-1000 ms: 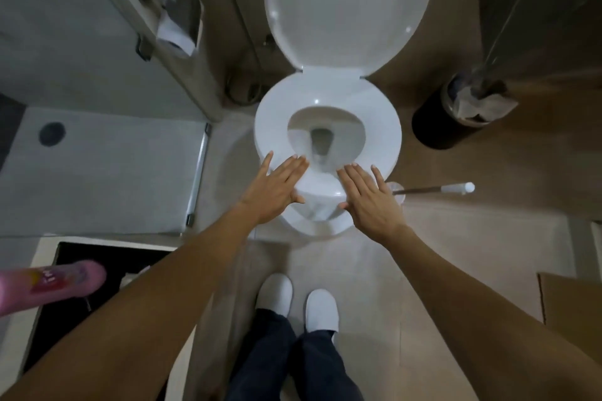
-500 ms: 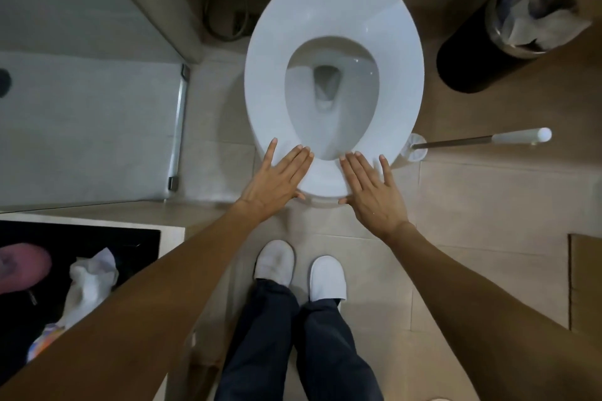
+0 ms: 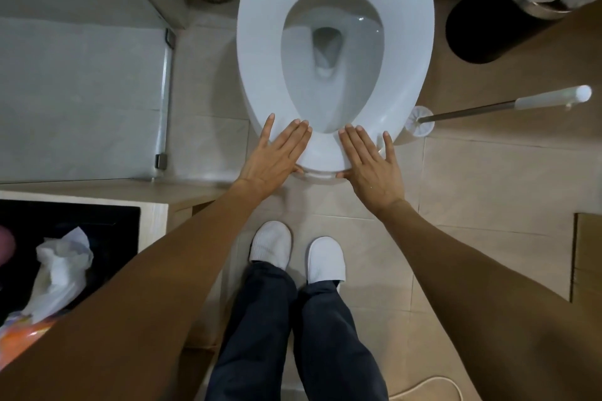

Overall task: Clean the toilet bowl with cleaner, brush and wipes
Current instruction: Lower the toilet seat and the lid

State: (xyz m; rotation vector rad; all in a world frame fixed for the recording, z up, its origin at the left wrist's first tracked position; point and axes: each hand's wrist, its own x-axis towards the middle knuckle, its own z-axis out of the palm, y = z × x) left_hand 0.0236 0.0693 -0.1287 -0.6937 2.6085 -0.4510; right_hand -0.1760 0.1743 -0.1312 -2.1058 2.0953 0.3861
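The white toilet seat (image 3: 260,58) lies down over the bowl (image 3: 329,42), with water at the bottom. My left hand (image 3: 275,158) lies flat with straight fingers on the seat's front left edge. My right hand (image 3: 368,163) lies flat the same way on the front right edge. Neither hand holds anything. A toilet brush (image 3: 501,104) with a metal shaft and white grip stands in its white holder (image 3: 420,125) right of the bowl. White wipes or tissue (image 3: 62,265) lie on the black counter at lower left. A pink bottle tip (image 3: 6,246) shows at the left edge.
A black bin (image 3: 482,26) with a lined metal rim stands at the upper right. A glass shower partition (image 3: 166,91) borders the left. A brown cardboard piece (image 3: 586,257) lies at the right edge. My white slippers (image 3: 296,252) stand on the tiled floor before the bowl.
The view has tilted down and closer, so the bowl looms larger and the raised lid has left view. Both hands stay flat at the seat's front edge.
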